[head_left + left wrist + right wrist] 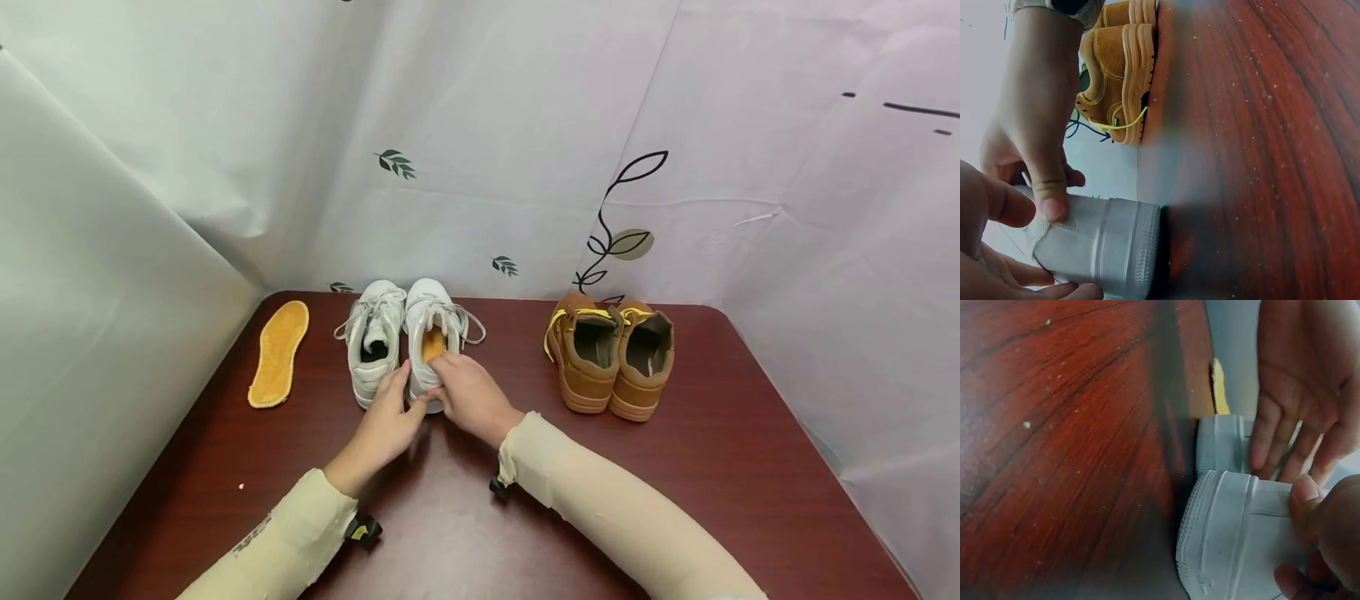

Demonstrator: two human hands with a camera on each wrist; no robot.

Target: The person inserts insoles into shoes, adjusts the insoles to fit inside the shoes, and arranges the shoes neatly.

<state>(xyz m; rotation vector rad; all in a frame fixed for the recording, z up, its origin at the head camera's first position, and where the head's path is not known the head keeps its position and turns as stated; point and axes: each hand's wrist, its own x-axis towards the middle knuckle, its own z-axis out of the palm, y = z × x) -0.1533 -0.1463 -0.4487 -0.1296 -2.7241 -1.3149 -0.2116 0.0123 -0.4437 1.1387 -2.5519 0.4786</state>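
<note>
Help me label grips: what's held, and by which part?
Right hand holds the right white shoe at the heel; whether it also grips the insole is hidden.

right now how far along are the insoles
Looks done: one insole inside the right white shoe. In hand: the right hand holds that shoe's heel, perhaps settling the insole. Likely left: the loose insole on the table, since the left white shoe shows none.
</note>
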